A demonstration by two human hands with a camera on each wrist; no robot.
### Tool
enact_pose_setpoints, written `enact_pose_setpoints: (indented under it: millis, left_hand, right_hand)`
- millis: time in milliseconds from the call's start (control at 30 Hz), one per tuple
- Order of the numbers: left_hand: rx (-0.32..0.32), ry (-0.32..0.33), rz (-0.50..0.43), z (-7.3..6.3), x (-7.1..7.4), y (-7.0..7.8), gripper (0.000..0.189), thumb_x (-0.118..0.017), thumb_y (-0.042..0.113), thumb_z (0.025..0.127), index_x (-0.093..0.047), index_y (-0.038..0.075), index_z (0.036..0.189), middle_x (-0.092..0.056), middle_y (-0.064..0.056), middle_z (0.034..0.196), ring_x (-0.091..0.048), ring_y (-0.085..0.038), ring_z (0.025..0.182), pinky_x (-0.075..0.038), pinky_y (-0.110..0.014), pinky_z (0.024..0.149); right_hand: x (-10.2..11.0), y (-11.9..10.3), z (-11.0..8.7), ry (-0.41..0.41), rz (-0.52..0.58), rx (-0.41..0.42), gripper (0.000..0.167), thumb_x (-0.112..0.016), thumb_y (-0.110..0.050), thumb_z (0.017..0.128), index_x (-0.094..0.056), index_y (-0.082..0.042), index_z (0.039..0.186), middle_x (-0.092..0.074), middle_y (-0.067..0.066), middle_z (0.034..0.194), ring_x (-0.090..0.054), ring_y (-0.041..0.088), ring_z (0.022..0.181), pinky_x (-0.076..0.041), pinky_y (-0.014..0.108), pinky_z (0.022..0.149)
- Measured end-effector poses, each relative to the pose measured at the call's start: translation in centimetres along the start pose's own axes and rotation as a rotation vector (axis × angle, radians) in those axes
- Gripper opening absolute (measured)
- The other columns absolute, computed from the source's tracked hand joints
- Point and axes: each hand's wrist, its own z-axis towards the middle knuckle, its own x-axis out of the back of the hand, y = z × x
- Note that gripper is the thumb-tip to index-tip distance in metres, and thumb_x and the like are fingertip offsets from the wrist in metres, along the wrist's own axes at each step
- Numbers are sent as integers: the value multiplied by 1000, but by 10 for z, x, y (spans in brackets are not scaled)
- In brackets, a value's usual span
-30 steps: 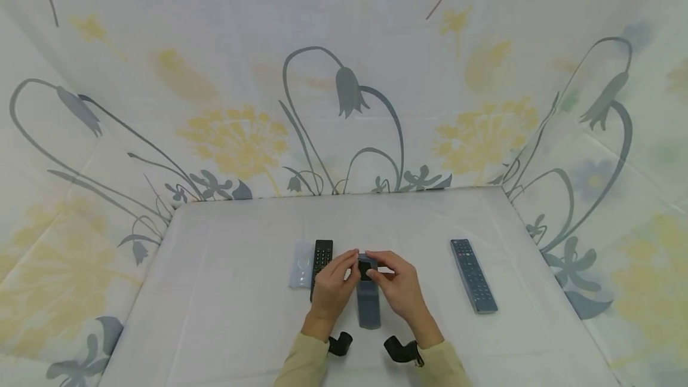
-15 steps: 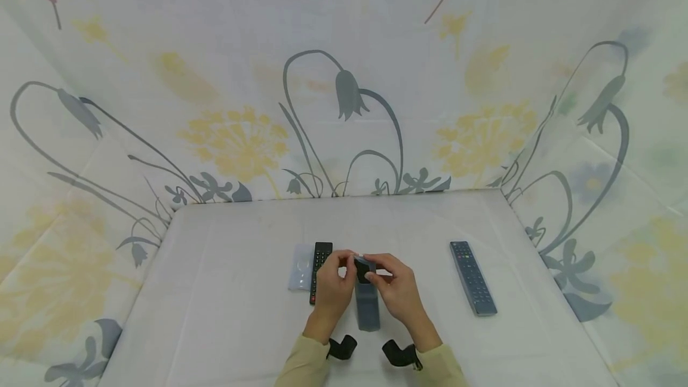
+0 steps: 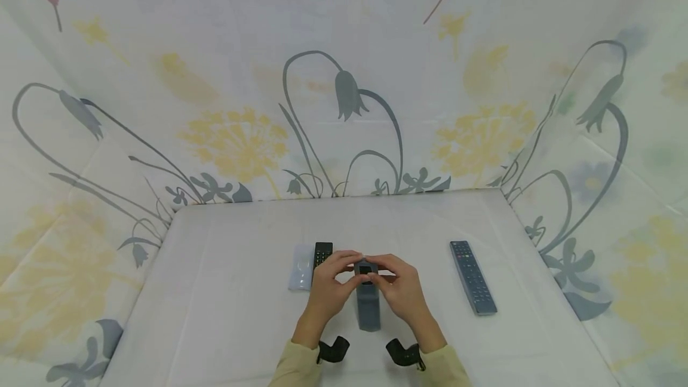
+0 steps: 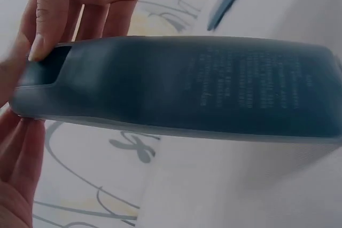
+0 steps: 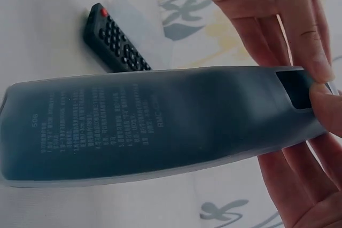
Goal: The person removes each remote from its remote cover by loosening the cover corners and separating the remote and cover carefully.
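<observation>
A remote control point(image 3: 368, 309) in a cloudy translucent sleeve is held up with its back showing. Printed lettering covers one end of that back in both wrist views. At its far end the sleeve has a cut-out point(image 5: 295, 89) with bare black surface inside. My left hand point(image 3: 329, 285) grips the left side of this end, its thumb at the cut-out. From the right side my right hand point(image 3: 400, 288) holds the same end, fingers along the edge and thumb at the opening. The two thumbs meet there in the right wrist view.
A black remote control point(image 3: 323, 252) lies left of my hands, partly hidden by the left one. Beside it is a clear plastic sleeve point(image 3: 300, 267). Another remote control point(image 3: 473, 278), bluish-looking, lies at the right. Flower-patterned cloth point(image 3: 344, 154) rises behind the white table point(image 3: 242, 315).
My left thumb has moved in to the cut-out, near the right thumb. The exposed dark area looks smaller, and the left wrist has shifted slightly left. The other remotes have stayed put.
</observation>
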Motion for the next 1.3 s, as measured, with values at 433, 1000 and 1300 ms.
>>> enact_pose_setpoints:
  millis: [433,1000,1300]
  left_hand:
    - [-86,131,119,-15,-19,-31,18,-74,-8,84,-74,1,100,-71,-9,101,-70,-22,89,-54,-22,76]
    - [515,206,-61,12,-10,22,4,-69,-9,87,-71,-7,89,-71,-16,84,-69,-28,73,-55,-24,67]
    - [654,218,-153,10,-11,20,3,-68,-7,90,-70,-9,90,-71,-15,86,-69,-19,74,-55,-22,69]
  right_hand:
    - [-1,-2,1,5,-11,-22,35,-75,15,77,-68,8,111,-70,20,103,-70,36,91,-58,31,72]
    - [-9,29,-2,37,7,-104,31,-79,3,80,-75,-6,110,-73,6,105,-70,27,96,-57,27,72]
    - [-13,22,-3,105,-37,-61,24,-81,0,80,-77,-6,103,-75,4,101,-72,23,92,-57,26,69]
